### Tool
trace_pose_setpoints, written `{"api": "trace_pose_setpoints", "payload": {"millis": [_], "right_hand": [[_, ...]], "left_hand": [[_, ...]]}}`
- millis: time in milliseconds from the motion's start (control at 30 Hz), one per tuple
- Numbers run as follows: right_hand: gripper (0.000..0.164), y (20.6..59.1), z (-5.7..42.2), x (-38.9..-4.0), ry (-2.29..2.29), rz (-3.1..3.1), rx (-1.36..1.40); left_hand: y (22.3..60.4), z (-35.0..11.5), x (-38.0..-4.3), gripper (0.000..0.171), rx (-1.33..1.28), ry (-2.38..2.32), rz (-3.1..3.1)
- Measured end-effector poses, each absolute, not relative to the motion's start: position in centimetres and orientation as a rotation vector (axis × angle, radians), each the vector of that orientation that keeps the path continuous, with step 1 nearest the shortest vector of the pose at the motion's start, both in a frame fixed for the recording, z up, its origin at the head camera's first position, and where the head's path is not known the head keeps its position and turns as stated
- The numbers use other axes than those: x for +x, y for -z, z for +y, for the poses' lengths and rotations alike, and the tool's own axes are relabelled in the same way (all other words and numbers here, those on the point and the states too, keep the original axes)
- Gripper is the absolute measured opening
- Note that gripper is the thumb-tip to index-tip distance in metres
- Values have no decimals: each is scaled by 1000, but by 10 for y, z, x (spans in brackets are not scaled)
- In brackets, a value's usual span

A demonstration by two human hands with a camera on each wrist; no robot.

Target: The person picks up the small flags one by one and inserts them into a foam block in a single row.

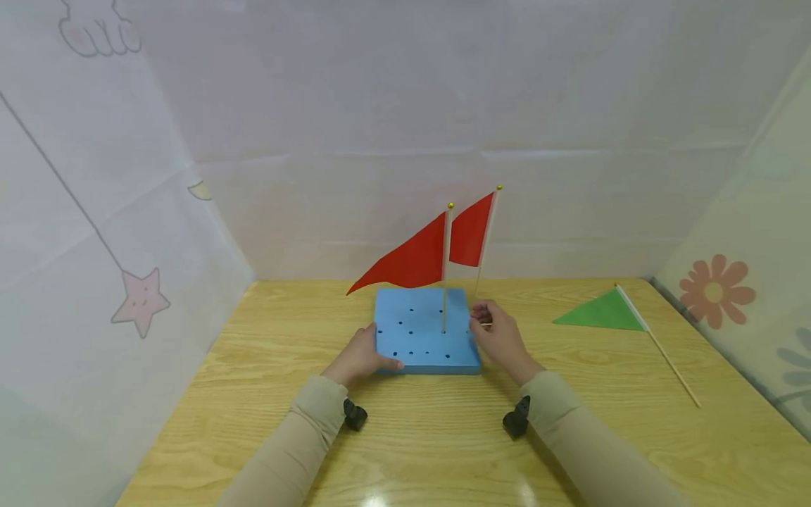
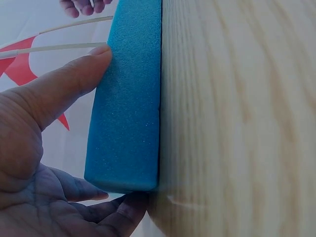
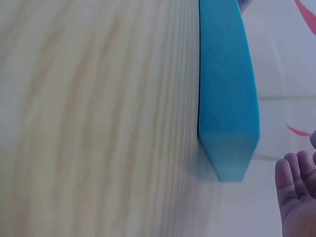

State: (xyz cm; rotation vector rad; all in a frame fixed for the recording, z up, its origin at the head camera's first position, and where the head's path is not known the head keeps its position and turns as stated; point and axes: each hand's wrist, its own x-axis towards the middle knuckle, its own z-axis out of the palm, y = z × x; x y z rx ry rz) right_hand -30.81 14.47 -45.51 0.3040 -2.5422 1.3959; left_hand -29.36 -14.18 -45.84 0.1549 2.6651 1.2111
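A blue foam board with small holes lies flat on the table. My left hand grips its near left corner; in the left wrist view the thumb lies along the top edge and the fingers curl by the side face. One red pennant flag stands upright in a hole. Behind it, a second red flag leans slightly right, its stick reaching the board's right part, with the foot partly hidden by my right hand. That hand's fingers are loosely bent beside the stick, apparently apart from it.
A green pennant flag on a wooden stick lies on the right of the wooden table. Pale printed cloth hangs behind and at both sides. Small black cameras sit on both wrists.
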Motion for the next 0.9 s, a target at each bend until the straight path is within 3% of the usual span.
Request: {"api": "trace_pose_setpoints", "payload": {"millis": [900], "right_hand": [[38, 455, 217, -302, -1335, -2631, 227]], "left_hand": [[456, -148, -292, 109, 150, -1236, 2648]]}}
